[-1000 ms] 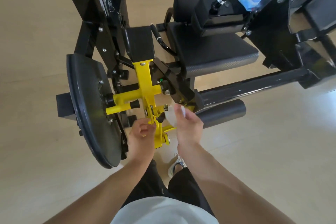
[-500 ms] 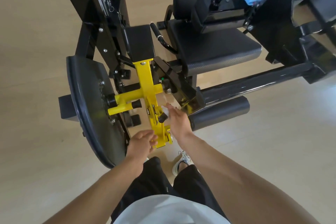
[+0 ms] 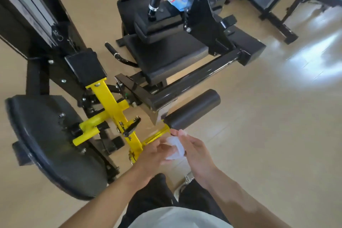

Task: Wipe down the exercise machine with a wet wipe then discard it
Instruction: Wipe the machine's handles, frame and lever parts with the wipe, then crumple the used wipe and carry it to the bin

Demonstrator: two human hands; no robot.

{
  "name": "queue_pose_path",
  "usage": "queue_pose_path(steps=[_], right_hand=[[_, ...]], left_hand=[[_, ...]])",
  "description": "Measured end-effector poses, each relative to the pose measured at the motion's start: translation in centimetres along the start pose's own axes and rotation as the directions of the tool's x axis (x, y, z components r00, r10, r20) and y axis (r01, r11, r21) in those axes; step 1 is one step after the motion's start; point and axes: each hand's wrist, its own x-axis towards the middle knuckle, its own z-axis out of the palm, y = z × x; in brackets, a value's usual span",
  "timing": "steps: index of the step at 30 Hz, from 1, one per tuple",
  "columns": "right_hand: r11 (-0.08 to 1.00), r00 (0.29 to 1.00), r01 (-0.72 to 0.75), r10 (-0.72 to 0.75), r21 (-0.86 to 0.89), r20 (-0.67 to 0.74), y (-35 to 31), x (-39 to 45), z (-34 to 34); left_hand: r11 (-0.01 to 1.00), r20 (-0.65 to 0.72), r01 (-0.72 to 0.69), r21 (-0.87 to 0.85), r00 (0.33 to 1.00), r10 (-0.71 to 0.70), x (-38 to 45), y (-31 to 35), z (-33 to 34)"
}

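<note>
Together, both hands [image 3: 177,149] around wipe [image 3: 175,147]

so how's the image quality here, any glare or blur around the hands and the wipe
Head view: strong window glare washes the floor at right; the white wipe is overexposed and soft, held between the slightly motion-blurred left hand and right hand; wide-angle distortion bends the machine frame and weight plate.
</note>
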Motion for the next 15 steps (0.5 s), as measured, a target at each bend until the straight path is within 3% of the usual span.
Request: queue_pose_path(steps=[3,11,15], right_hand=[[0.997,1.0,-0.019,0.02,0.072,-0.009,-0.3,-0.4,-3.6],[0.958,1.0,-0.016,0.018,0.286,-0.004,1.9,-2.0,-16.5],[0.935,0.997,-0.074,0.058,0.347,0.056,2.4,-2.8,-23.2]], left_hand=[[0.987,-0.032,-0.071,0.147,0.997,0.076,0.7,0.5,3.6],[0.927,-0.09,-0.149,0.344,0.978,0.19,1.2,0.2,15.7],[0.936,-0.115,-0.138,0.323,0.976,0.183,2.9,-1.1,21.9]])
